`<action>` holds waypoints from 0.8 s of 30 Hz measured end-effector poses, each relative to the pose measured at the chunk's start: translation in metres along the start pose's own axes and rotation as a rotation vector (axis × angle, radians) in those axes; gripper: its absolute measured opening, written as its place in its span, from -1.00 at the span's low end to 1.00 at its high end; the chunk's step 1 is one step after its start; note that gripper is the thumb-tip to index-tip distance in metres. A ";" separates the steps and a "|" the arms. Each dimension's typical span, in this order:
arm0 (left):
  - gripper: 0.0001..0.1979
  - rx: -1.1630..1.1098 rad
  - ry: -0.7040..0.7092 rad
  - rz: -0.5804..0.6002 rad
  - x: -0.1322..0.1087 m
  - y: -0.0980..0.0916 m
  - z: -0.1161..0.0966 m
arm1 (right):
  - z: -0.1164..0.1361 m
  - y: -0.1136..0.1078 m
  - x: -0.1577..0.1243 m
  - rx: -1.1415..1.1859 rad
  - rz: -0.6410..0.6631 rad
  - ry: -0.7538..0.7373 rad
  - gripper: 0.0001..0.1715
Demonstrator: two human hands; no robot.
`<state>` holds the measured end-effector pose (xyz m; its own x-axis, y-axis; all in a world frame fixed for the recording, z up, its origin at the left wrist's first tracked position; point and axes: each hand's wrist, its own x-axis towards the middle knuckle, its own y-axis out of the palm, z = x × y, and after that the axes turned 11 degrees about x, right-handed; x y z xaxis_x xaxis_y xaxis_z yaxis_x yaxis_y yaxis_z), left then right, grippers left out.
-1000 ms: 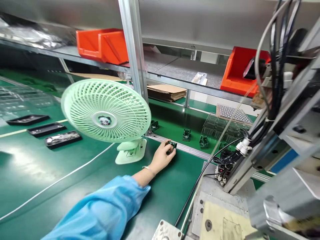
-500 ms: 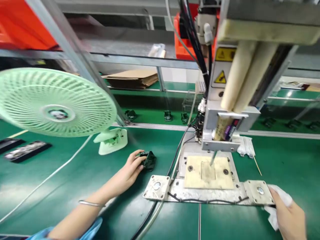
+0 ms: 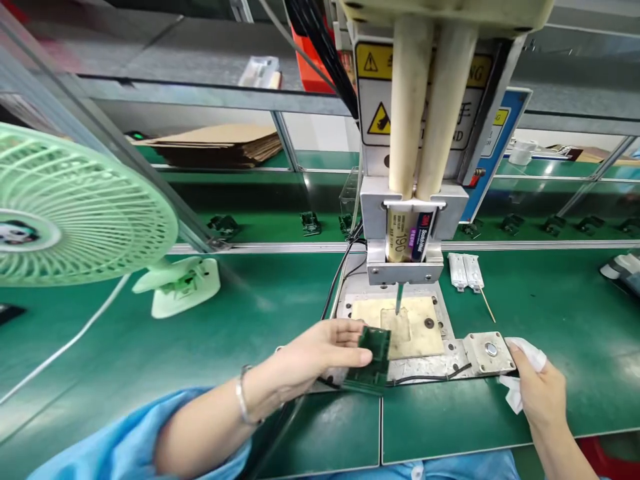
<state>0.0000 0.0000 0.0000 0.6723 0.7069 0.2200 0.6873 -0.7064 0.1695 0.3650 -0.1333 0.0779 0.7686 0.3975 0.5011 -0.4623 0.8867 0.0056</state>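
My left hand (image 3: 330,347) grips a dark green plastic part (image 3: 373,360) between thumb and fingers, held over the left front of the metal fixture base. Just behind the part lies the pale yellow plate (image 3: 425,320) with a shallow square recess. A dispensing nozzle (image 3: 399,299) points down at that recess, below a labelled double cartridge (image 3: 410,233). At the right end of the base, my right hand (image 3: 537,383) is closed round a crumpled white tissue (image 3: 530,353), next to the block with a round silver button (image 3: 491,349).
A green fan (image 3: 85,207) stands on the left with its clip base (image 3: 185,287). White cartridges (image 3: 465,272) and a thin stick lie right of the machine. Several dark parts (image 3: 311,223) line the strip behind the rail. Cables run left of the fixture.
My left hand has lifted the dark green part off the table and carried it right to the fixture. The view has shifted right. My right hand stays by the right button block with the tissue.
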 end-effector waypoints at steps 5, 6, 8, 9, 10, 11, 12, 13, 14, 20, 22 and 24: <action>-0.37 0.021 0.070 0.014 0.040 0.024 -0.006 | 0.000 -0.004 0.000 0.052 -0.012 0.045 -0.14; -0.36 0.049 0.089 0.003 0.046 0.023 -0.006 | 0.001 -0.003 -0.001 0.068 -0.010 0.051 -0.13; -0.35 0.132 0.142 -0.033 0.053 0.021 -0.002 | 0.003 -0.002 -0.005 0.095 0.000 0.059 -0.11; -0.35 0.181 0.177 -0.058 0.055 0.019 0.000 | 0.004 -0.002 -0.007 0.104 0.005 0.064 -0.11; -0.35 0.233 0.216 -0.088 0.055 0.019 0.003 | 0.004 -0.002 -0.009 0.107 0.005 0.066 -0.12; -0.37 0.288 0.254 -0.118 0.055 0.018 0.005 | 0.004 -0.002 -0.010 0.108 0.004 0.064 -0.13; -0.39 0.341 0.289 -0.144 0.054 0.019 0.007 | 0.004 -0.002 -0.010 0.106 0.002 0.060 -0.14; -0.42 0.391 0.316 -0.164 0.053 0.019 0.009 | 0.004 -0.003 -0.010 0.102 0.002 0.056 -0.16; -0.45 0.438 0.333 -0.178 0.052 0.020 0.009 | 0.003 -0.003 -0.009 0.098 -0.001 0.052 -0.16; 0.02 0.648 0.268 -0.198 0.045 0.016 0.008 | 0.003 -0.007 -0.003 0.076 -0.007 0.054 -0.12; 0.14 0.733 0.235 -0.311 0.033 0.003 0.016 | 0.008 -0.007 -0.004 0.033 0.008 0.061 -0.10; -0.05 0.778 0.228 -0.510 0.014 -0.018 0.029 | 0.016 -0.005 -0.006 -0.022 0.054 0.096 -0.06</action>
<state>0.0047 0.0237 -0.0281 0.2285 0.8402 0.4917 0.9280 -0.0352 -0.3709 0.3556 -0.1436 0.0885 0.7822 0.4645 0.4152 -0.4948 0.8681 -0.0391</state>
